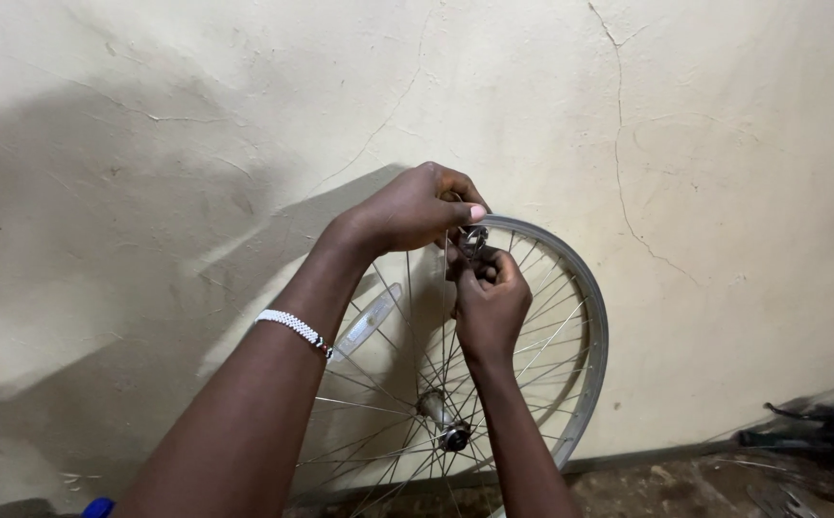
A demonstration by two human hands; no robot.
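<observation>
A silver spoked bicycle wheel leans against a cracked cream wall. Its hub sits low in the middle, and a clear reflector is clipped to the spokes on the left. My left hand reaches over the top of the rim and pinches a small round metal tool at the rim. My right hand is just below it, fingers closed on the same tool and the spokes there. A white beaded bracelet circles my left wrist.
Dark metal bicycle parts lie on the dirt floor at the right, close to the wall. A small blue object shows at the bottom left edge. The wall has long cracks.
</observation>
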